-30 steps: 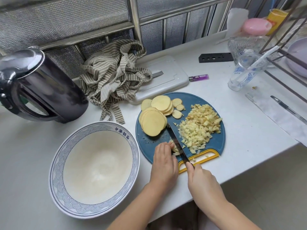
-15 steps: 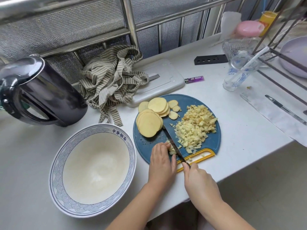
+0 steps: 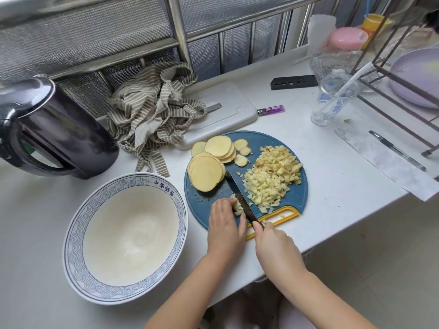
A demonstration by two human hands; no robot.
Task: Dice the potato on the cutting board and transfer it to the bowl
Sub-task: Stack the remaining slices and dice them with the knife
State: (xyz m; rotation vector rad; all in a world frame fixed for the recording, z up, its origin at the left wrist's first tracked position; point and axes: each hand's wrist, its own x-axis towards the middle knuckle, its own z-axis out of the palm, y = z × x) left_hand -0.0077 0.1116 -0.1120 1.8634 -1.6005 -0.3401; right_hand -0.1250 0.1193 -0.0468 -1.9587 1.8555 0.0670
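**Cutting board** (image 3: 297, 198): round, blue with a yellow handle edge, on the white counter (image 3: 344, 176) near its front edge.

**Potato slices** (image 3: 206, 174): a stack of large rounds on the board's left side. A second fanned stack (image 3: 218, 146) and a few small rounds lie behind it.

**Diced potato** (image 3: 273, 176): a loose heap of small cubes on the right half of the board, with stray bits towards the handle.

**Potato piece** (image 3: 238, 206): a small cut portion at the near left of the board, probably stacked strips, though the fingers cover most of it.

**Left hand** (image 3: 225, 226): fingers curled down over the potato piece, pinning it to the board.

**Knife** (image 3: 237, 193): dark blade angled across the board between slices and dice, its edge beside the held piece.

**Right hand** (image 3: 275, 245): wrapped round the knife handle, which it hides.

**Bowl** (image 3: 166, 188): large, white, with a blue-patterned rim, just left of the board. No potato in it.

**Other items:** dark kettle (image 3: 52, 134) at far left, striped cloth (image 3: 152, 115) behind the board, purple lighter (image 3: 270, 110), clear plastic cup (image 3: 332, 100).
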